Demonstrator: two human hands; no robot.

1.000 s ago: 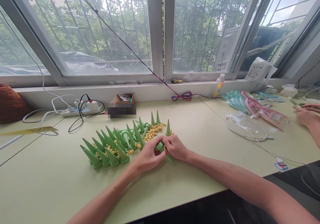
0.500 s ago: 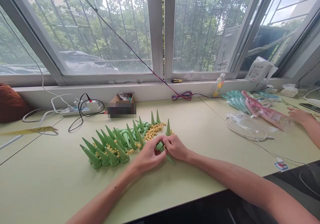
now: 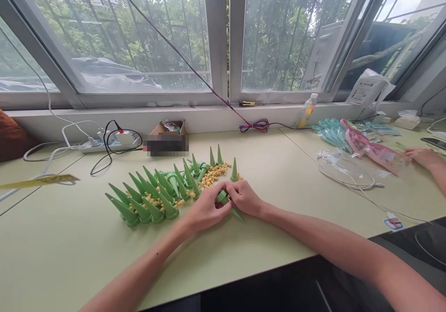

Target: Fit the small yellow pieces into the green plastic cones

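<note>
My left hand (image 3: 208, 208) and my right hand (image 3: 247, 199) meet over the table, both closed around one green watering spike (image 3: 239, 216). Its tapered tip points down toward the table's front edge, while its wider green end shows between my fingers. How each fingertip grips it is partly hidden. Just behind my right hand a single green spike (image 3: 234, 169) stands upright. To the left, several more green spikes (image 3: 153, 210) stand in rows, points up, with small yellow valves sticking out near their bases. A pile of loose yellow valves (image 3: 212, 175) lies behind my left hand.
At the back are a power strip (image 3: 101, 144) with cables, a small cardboard box (image 3: 167, 128), a wire bundle (image 3: 256, 126) and a bottle (image 3: 307, 111). Rightward lie teal and pink items (image 3: 369, 152), a white cable (image 3: 348, 184) and another person's hand (image 3: 423, 156).
The view has tilted slightly, so the table's contents sit higher in the picture. My hands stay together on the same spike, with little visible movement.
</note>
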